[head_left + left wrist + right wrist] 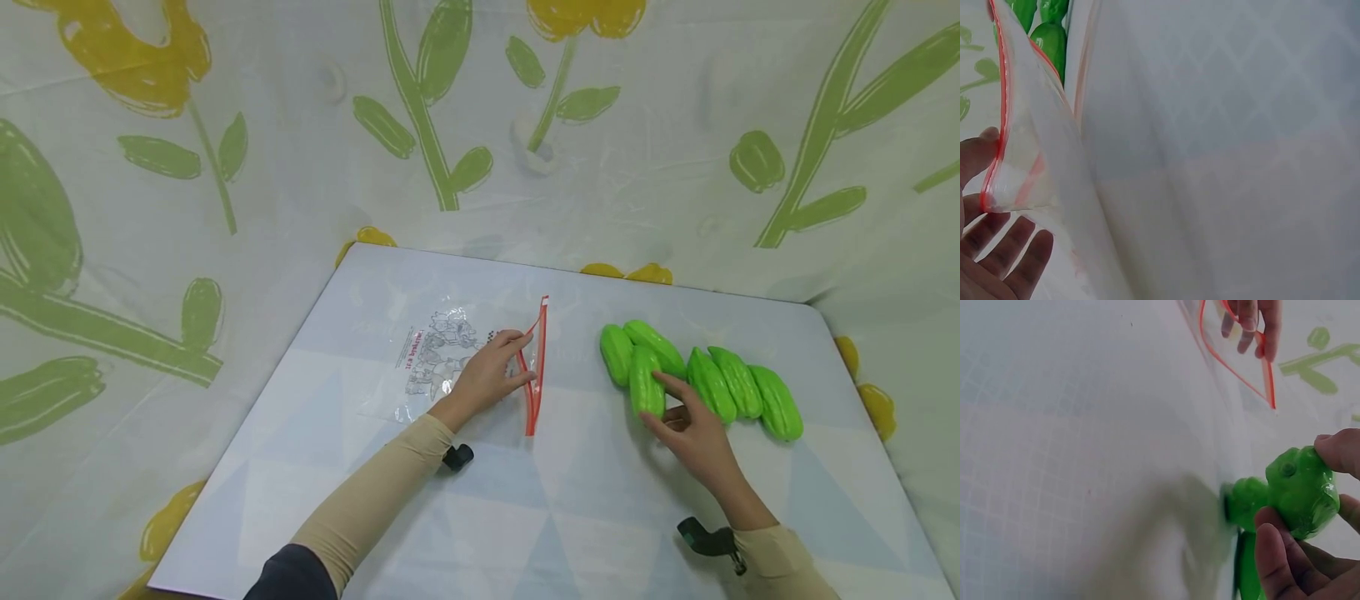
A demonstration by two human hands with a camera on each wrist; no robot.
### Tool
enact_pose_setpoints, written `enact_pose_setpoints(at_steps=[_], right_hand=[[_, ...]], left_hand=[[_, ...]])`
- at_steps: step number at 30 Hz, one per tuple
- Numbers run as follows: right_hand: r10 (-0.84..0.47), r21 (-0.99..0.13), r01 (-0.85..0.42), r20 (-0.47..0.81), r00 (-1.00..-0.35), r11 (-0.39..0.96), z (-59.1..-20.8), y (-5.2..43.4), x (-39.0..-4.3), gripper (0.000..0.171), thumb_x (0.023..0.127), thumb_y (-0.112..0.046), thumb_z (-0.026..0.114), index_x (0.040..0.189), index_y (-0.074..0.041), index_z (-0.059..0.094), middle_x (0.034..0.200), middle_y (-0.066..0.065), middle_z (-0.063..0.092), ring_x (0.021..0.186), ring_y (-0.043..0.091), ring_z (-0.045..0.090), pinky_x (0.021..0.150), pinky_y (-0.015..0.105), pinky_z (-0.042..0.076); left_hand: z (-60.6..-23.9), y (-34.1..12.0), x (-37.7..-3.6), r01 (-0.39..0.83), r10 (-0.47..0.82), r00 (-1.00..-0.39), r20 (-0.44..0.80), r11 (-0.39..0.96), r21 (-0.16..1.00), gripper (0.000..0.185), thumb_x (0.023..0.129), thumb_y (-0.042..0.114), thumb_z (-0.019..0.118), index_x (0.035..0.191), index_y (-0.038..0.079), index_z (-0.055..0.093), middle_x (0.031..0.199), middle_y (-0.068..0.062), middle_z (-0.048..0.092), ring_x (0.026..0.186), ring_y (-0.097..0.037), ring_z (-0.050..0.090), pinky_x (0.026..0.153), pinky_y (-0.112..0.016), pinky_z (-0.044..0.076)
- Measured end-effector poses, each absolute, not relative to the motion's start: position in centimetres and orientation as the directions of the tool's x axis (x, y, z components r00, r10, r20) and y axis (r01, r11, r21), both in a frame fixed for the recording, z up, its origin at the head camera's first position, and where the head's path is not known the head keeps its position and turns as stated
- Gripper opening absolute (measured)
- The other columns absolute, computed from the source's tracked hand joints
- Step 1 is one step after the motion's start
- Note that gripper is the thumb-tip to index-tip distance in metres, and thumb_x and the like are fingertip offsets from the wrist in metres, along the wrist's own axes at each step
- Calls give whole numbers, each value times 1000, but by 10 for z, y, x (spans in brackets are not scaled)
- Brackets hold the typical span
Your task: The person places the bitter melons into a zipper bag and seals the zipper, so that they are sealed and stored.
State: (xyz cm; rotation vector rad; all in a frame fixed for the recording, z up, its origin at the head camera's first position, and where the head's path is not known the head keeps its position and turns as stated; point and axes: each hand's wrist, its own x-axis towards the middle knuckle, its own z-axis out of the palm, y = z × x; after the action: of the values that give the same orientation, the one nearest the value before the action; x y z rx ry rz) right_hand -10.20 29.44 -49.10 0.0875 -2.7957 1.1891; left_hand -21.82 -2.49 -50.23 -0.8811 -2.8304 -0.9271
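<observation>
A clear zip bag (pixel 450 358) with a red seal strip (pixel 534 375) lies flat on the table. My left hand (pixel 517 362) pinches the upper lip of its mouth and lifts it, so the mouth stands open. In the left wrist view the thumb (pixel 975 153) sits on the red rim (pixel 1000 119) with the fingers (pixel 1013 250) spread below. My right hand (pixel 663 400) grips one green gourd (pixel 647 385) at its end. The right wrist view shows this gourd (pixel 1294 481) between thumb and fingers, and the bag's open rim (pixel 1235 369) beyond.
Several more green gourds (pixel 738 383) lie side by side right of the held one. The table (pixel 570 517) is pale with faint triangles. A cloth with yellow flowers and green leaves (pixel 225 167) hangs around it. The table's right edge is near the gourds.
</observation>
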Motion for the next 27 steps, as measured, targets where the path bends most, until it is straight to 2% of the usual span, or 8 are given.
enact_pose_setpoints(at_steps=[19,27], right_hand=[[-69,-747,-143,130,-989,649,-492,277,-110,66,84,-30,69,141,-32,36,136,12,45,81,11,60,65,23,52],[-101,-758,-168,135,-986,630,-495,267,-112,66,84,-29,69,141,-32,37,136,10,46,80,10,60,66,23,52]], left_hand=[[-501,-25,-218,538,510,-833,212,660,525,67,84,40,66,141,16,41,135,1,43,118,-14,48,99,-29,42],[-499,-25,-216,539,509,-833,217,658,525,67,84,39,67,141,14,42,134,1,43,117,-14,48,99,-29,42]])
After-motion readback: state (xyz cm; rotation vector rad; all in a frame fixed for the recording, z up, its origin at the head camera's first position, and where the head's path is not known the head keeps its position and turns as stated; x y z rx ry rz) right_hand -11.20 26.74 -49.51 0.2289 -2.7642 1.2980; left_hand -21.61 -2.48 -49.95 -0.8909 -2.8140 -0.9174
